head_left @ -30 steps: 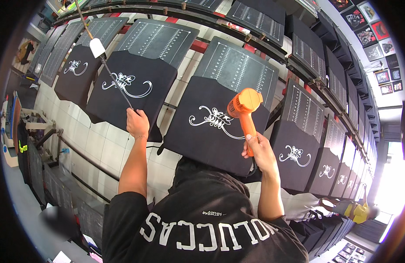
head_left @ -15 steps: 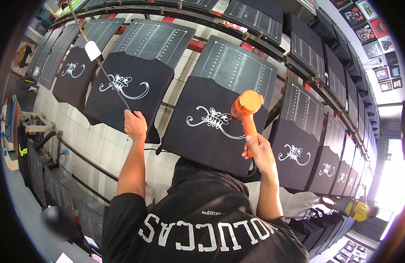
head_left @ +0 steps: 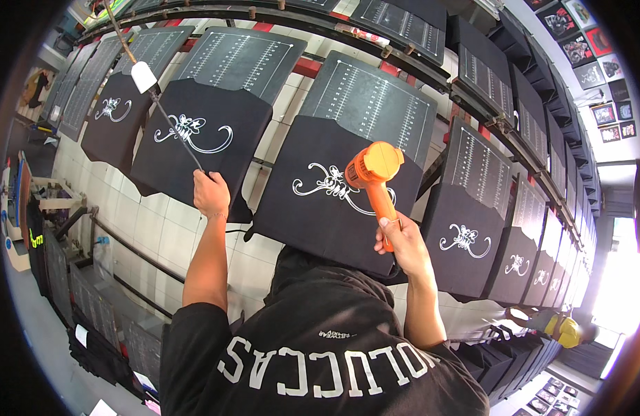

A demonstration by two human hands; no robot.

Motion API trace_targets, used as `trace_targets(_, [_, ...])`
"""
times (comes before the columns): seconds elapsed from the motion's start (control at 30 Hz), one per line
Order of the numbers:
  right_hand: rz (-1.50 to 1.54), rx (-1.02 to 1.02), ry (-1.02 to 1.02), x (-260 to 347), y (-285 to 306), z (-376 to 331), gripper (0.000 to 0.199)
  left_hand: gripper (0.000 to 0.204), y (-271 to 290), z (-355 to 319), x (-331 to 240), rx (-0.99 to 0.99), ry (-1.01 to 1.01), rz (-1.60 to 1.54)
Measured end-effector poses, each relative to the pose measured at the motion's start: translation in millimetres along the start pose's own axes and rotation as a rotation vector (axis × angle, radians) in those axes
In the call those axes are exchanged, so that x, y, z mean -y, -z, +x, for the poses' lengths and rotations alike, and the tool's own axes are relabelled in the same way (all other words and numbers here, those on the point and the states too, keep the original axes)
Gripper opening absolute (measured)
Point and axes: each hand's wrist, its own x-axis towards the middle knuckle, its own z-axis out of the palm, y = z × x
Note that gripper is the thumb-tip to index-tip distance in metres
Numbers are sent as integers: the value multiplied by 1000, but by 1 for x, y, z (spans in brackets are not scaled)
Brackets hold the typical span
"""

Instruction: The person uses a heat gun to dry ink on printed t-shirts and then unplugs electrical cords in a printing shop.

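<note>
In my right hand (head_left: 403,246) is an orange heat gun (head_left: 377,170), gripped by its handle. It is held over a black T-shirt (head_left: 299,201) stretched on a flat printing board (head_left: 365,93), and its head covers part of the white curled design. My left hand (head_left: 212,194) is closed around a dark power cord (head_left: 174,128), over the lower edge of another black shirt (head_left: 195,104) with the same design. Farther up, that cord meets a white socket connector (head_left: 144,77) hanging from a brown cable (head_left: 115,24).
More printed shirts (head_left: 465,222) on boards run off to both sides in a row. A dark metal rail (head_left: 500,128) passes behind them. At the right, a person in a yellow top (head_left: 566,331) is near a bright window. Dark boards (head_left: 98,305) stand at the lower left.
The heat gun has shifted left across the shirt, over the middle of its design. My left hand keeps its hold on the cord, almost unmoved.
</note>
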Motion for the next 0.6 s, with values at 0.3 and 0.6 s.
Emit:
trace_targets(0.3, [-77,-44,-9,-3,8,-18,30,30,3,0,-2,74,51,2])
trace_targets(0.6, [-21,64,-23,0,4,-15,30,28,0,0,-1,12,17,-16])
